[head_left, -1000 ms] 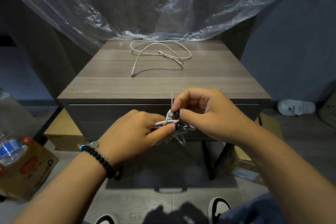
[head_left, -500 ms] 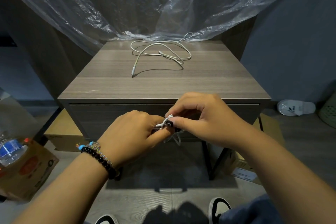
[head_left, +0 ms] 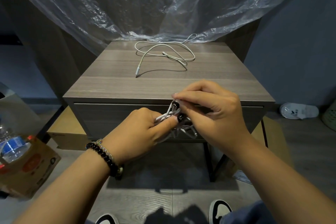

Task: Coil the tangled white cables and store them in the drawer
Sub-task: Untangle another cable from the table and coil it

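White cables: one small bundle is held in front of the closed drawer. The left hand grips its loops with curled fingers; the right hand pinches a strand. A second cable lies loose on the nightstand, apparently not yet coiled.

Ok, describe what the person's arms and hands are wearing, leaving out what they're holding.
Both forearms are bare, with no sleeves in view. The left hand has a bracelet of round black beads at the wrist, beside a thinner multicoloured braided band. The nails that show on both hands are painted black. The right hand shows no rings, watch or bands.
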Available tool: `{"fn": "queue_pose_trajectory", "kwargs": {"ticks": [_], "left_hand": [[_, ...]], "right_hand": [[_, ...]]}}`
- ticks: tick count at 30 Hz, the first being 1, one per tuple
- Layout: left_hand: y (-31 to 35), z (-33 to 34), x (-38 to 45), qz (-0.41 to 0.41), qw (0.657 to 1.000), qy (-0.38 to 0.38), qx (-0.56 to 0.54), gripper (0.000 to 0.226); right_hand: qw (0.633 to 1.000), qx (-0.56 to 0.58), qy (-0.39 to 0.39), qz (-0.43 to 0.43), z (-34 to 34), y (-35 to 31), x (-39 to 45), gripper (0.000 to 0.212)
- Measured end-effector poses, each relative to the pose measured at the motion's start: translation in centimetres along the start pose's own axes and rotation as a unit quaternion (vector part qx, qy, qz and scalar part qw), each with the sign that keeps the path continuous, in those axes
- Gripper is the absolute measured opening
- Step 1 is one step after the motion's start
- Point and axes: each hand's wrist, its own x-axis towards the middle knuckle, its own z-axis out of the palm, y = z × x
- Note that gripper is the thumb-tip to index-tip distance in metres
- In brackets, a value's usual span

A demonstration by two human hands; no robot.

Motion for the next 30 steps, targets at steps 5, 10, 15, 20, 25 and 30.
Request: {"fn": "queue_pose_trajectory", "kwargs": {"ticks": [5, 10, 15, 20, 25, 30], "left_hand": [[1.3, -0.2, -0.2, -0.087, 0.983, 0.023, 0.157, 0.057], [1.6, 0.8, -0.1, -0.071, 0.919, 0.059, 0.384, 0.047], [1.1, 1.0, 0.0, 0.031, 0.913, 0.101, 0.395, 0.036], [0.5, 1.7, -0.2, 0.071, 0.927, 0.046, 0.364, 0.032], [0.5, 2.1, 0.2, 0.162, 0.940, 0.042, 0.296, 0.026], [1.2, 2.8, 0.1, 0.219, 0.961, 0.040, 0.165, 0.011]], "right_hand": [[0.993, -0.053, -0.058, -0.087, 0.1, -0.3, 0.2, 0.010], [0.990, -0.057, -0.075, -0.107, 0.1, -0.5, 0.2, 0.010], [0.997, -0.011, -0.074, 0.014, -0.7, -0.7, 0.4, 0.009], [0.963, 0.084, -0.089, 0.241, -1.4, -1.2, 0.7, 0.007], [0.931, 0.109, -0.025, 0.348, -2.3, -0.6, 1.6, 0.004], [0.867, 0.155, -0.040, 0.472, -3.2, 0.7, 1.6, 0.006]]}}
